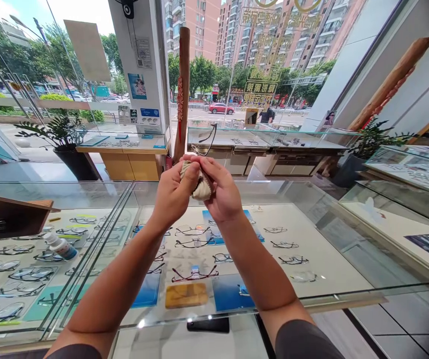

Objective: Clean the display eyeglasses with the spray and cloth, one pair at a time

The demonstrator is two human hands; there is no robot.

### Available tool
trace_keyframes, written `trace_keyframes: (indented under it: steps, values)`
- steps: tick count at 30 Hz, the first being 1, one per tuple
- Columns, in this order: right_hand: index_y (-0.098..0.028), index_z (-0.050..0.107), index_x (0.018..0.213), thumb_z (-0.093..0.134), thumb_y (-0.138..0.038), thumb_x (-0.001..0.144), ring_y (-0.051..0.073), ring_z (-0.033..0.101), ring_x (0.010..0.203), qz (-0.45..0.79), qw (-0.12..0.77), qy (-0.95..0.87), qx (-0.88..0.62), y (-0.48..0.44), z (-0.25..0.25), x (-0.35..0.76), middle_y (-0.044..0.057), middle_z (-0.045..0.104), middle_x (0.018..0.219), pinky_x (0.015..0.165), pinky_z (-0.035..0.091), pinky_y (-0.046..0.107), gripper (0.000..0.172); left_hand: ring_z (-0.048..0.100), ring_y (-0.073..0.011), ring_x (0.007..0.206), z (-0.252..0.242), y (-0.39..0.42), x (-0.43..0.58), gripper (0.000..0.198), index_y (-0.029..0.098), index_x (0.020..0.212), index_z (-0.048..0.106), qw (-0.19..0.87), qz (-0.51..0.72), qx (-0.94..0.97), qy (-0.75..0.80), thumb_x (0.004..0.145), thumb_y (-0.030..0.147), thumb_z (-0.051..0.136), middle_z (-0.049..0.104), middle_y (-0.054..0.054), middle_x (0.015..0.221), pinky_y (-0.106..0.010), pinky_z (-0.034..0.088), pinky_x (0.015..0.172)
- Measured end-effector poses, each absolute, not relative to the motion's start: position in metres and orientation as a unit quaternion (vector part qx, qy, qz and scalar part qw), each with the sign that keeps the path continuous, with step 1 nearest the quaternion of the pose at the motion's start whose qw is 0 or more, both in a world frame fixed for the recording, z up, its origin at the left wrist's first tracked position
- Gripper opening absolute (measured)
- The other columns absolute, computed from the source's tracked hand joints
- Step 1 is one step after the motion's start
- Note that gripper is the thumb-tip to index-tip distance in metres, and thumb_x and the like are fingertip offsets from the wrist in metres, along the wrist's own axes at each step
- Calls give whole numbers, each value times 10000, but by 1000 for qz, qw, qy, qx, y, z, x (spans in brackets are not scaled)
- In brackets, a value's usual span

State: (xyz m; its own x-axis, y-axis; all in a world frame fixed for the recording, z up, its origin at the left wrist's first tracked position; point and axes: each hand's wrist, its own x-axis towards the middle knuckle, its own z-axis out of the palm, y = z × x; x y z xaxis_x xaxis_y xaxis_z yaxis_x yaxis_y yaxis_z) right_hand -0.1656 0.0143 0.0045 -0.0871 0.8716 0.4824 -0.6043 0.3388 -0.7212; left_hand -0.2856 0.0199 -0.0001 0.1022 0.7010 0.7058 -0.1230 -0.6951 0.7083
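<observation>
Hands: The left hand (171, 189) and right hand (225, 192) meet at the middle of the scene, held together and clamped on a pale, crumpled cloth (202, 190), the left thumb lying across it.
Eyeglasses in hand: A thin dark pair of eyeglasses (213, 137) juts up from the far side of the fingertips, one temple raised; the cloth and fingers hide the rest.
Sleeves: Dark sleeves (304, 341) end near the elbows, at the near edge of the scene.
Glass counter: Beneath the forearms, a glass-topped counter (330, 264) displays spectacles in loose rows, with the hands above its far side.
Display pieces: A red-framed pair (195, 274) sits just beyond an amber block (186, 295), which lies between two blue cards, the right one (233, 292) partly covered by the right forearm.
Left side: A white bottle (60, 247) tilts among further rows of frames, near a brown wooden object (10, 217).
Near edge: A dark, flat, phone-like object (207, 325) lies between the forearms.
Far side: A wooden post (182, 89) rises just beyond the hands; a potted plant (76, 159) stands to the left.
Street: Through the window, a red car (221, 108) shows on the road before tall pinkish buildings (274, 37).
</observation>
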Motion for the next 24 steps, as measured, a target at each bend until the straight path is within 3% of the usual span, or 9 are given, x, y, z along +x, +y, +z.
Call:
trace_keyframes:
  steps: [4, 10, 15, 19, 22, 24]
  values:
    - [-281, 848, 884, 881, -439, 870, 230, 774, 1154, 535, 672, -490, -151, 18, 8, -157, 20, 866, 1069, 1096, 614, 415, 163, 512, -136, 683, 5, 26, -295, 603, 190, 846, 703, 386, 571, 699, 190, 968, 781, 703, 624, -14, 755, -269, 456, 622]
    - [-281, 843, 914, 849, -441, 903, 228, 724, 1283, 511, 668, -514, -170, 19, 12, -141, 27, 836, 1267, 1130, 574, 414, 161, 496, -116, 601, 5, 39, -316, 583, 190, 755, 682, 419, 588, 658, 215, 990, 722, 727, 583, -9, 679, -261, 423, 547]
    - [-299, 860, 851, 855, -432, 874, 275, 629, 1441, 489, 623, -577, -199, 19, 14, -135, 40, 819, 1284, 1217, 500, 455, 134, 648, -156, 679, 10, 45, -326, 545, 193, 800, 742, 447, 612, 623, 195, 953, 715, 781, 696, -45, 735, -281, 534, 596]
    - [-316, 872, 808, 839, -400, 864, 266, 668, 1269, 482, 582, -615, -225, 21, 11, -141, 36, 804, 1103, 1232, 455, 474, 106, 757, -209, 879, 13, 43, -325, 528, 200, 880, 777, 446, 623, 618, 175, 975, 719, 752, 774, -65, 831, -322, 612, 739]
    - [-311, 874, 799, 838, -398, 852, 235, 668, 1083, 489, 564, -621, -239, 21, 8, -147, 25, 755, 979, 1188, 457, 472, 109, 762, -213, 928, 12, 43, -324, 514, 204, 914, 792, 440, 616, 632, 166, 995, 709, 732, 791, -66, 872, -329, 610, 783]
    - [-300, 871, 800, 850, -411, 838, 230, 656, 1062, 493, 560, -620, -245, 20, 8, -149, 27, 741, 960, 1172, 458, 471, 120, 752, -210, 927, 11, 44, -325, 476, 202, 944, 803, 441, 604, 646, 156, 996, 673, 753, 793, -67, 896, -328, 596, 799]
